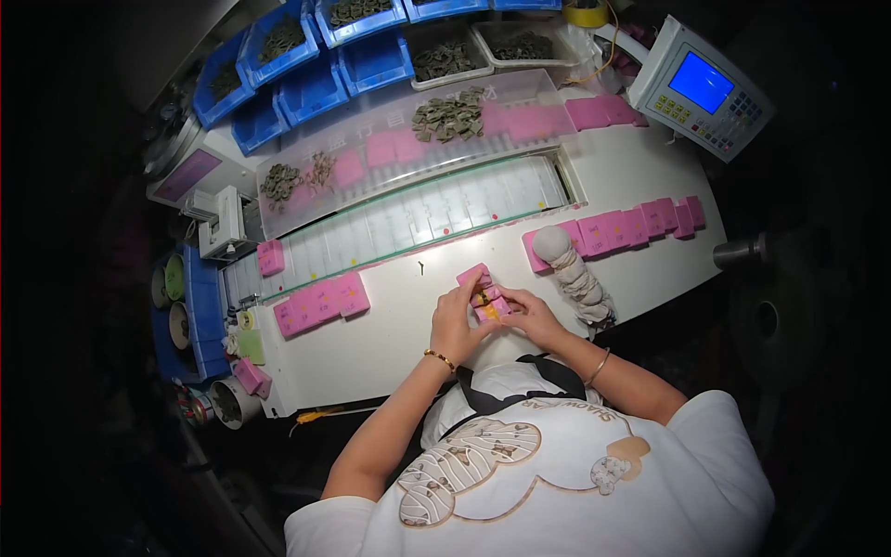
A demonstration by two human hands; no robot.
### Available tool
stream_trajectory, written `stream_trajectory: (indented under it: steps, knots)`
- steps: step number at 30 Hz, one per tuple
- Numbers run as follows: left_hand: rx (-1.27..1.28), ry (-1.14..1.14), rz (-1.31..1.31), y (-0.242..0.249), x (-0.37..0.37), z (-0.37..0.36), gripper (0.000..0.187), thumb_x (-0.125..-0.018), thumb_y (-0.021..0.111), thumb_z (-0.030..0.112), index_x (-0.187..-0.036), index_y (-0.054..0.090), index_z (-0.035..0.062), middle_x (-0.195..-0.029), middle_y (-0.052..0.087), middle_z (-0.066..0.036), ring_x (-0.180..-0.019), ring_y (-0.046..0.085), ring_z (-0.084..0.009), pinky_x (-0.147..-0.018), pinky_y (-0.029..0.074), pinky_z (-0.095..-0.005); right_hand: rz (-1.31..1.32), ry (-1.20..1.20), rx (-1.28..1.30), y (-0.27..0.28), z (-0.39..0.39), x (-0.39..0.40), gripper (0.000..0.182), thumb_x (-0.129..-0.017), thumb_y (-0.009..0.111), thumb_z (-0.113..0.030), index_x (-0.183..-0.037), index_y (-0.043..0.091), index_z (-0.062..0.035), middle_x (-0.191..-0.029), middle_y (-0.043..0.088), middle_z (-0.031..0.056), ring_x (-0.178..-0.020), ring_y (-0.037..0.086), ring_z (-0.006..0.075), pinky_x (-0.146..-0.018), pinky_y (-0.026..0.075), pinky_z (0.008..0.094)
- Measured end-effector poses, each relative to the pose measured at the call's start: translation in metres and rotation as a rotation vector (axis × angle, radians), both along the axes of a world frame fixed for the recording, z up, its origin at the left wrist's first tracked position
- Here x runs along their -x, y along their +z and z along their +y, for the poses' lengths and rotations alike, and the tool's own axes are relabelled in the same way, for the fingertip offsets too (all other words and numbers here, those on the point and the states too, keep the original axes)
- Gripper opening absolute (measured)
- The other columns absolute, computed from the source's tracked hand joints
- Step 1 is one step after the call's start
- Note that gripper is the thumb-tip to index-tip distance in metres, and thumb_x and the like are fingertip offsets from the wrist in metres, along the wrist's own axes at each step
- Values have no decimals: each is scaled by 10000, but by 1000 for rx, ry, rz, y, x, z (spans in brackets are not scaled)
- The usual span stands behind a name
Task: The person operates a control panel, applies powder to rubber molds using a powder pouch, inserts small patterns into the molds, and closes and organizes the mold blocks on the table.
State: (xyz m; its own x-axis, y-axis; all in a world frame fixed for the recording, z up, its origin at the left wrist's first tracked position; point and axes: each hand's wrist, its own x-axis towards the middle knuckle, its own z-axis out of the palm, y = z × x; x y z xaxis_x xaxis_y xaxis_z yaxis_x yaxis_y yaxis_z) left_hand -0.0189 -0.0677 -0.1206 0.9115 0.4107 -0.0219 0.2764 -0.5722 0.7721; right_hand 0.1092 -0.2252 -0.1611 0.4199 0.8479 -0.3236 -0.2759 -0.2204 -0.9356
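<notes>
Close to my body, at the table's front edge, a small pink box [493, 306] with yellow and dark marks is between my two hands. My left hand [455, 314] has its fingers curled round the box's left side and top. From the right, my right hand [533, 316] grips it with thumb and fingertips. Another pink piece [474, 276] shows just above my left fingertips; whether it is part of the same box I cannot tell. What lies inside the box is too small to make out.
Pink boxes stand in rows at left [322, 304] and right [613, 231]. A wrapped cloth roll [575, 275] lies right of my hands. Behind are a glass-edged conveyor [399, 221], a clear tray [371, 158] with green pieces, blue bins [376, 65] and a control panel [703, 88].
</notes>
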Motion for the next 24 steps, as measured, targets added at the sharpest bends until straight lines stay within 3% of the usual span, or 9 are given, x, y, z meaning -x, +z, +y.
stream_trajectory:
  steps: [1,5,7,10,14,17,20,22,24]
  knots:
    - [0,2,0,3,-1,1,970,-645,867,221,-1474,368,151,-1233,599,-139,-1076,565,-336,-968,428,-428,-396,65,77,2,3,-5,657,-848,702,-134,-1429,423,-4,-1132,578,123,-1031,609,211,-913,510,337]
    - [49,59,87,-4,-5,4,1015,-600,879,231,-1469,355,211,-1164,595,-126,-1041,559,-350,-932,452,-445,-677,3,227,46,44,2,595,-732,801,-256,-1164,540,58,-1013,566,159,-937,613,255,-816,511,378]
    - [29,77,34,-6,-7,4,1014,-586,878,234,-1461,366,259,-1086,600,-124,-1006,558,-369,-903,473,-460,-1100,-23,337,49,64,11,549,-638,829,-335,-922,535,32,-965,559,206,-865,597,325,-752,502,425]
    - [36,86,-1,-8,-7,4,1014,-576,878,220,-1454,373,261,-1091,600,-123,-1010,558,-367,-902,478,-459,-1156,-37,340,41,75,8,508,-608,812,-329,-833,511,11,-891,559,225,-818,586,382,-717,500,471]
    - [47,80,42,-6,-6,5,1050,-553,904,245,-1456,367,260,-1100,602,-118,-1018,560,-359,-906,477,-456,-1099,8,395,34,73,-1,519,-633,798,-365,-887,558,19,-891,595,199,-788,598,376,-712,516,449]
    - [63,76,78,-4,-4,7,1066,-544,916,265,-1455,364,258,-1106,604,-113,-1032,559,-347,-911,476,-455,-465,0,306,28,54,-25,453,-690,803,-266,-1017,650,8,-959,615,161,-873,645,262,-746,540,375]
    - [63,51,120,6,-7,7,1052,-553,912,262,-1449,363,229,-1156,595,-110,-1041,555,-337,-920,473,-446,-474,-83,95,27,29,-35,470,-686,817,-153,-1094,642,2,-1065,597,154,-936,651,223,-783,547,365]
    - [50,26,149,9,-10,9,1032,-564,904,249,-1443,364,202,-1204,584,-109,-1044,551,-334,-928,469,-438,-593,-60,26,30,25,-38,459,-689,774,-27,-1121,620,-11,-1158,564,150,-983,636,269,-855,538,369]
    - [-20,-34,141,10,-13,12,1036,-560,902,248,-1443,360,213,-1189,579,-113,-1043,551,-339,-929,472,-444,-955,16,-17,31,24,-41,466,-708,734,13,-1152,599,-28,-1215,553,148,-1072,602,325,-927,513,373]
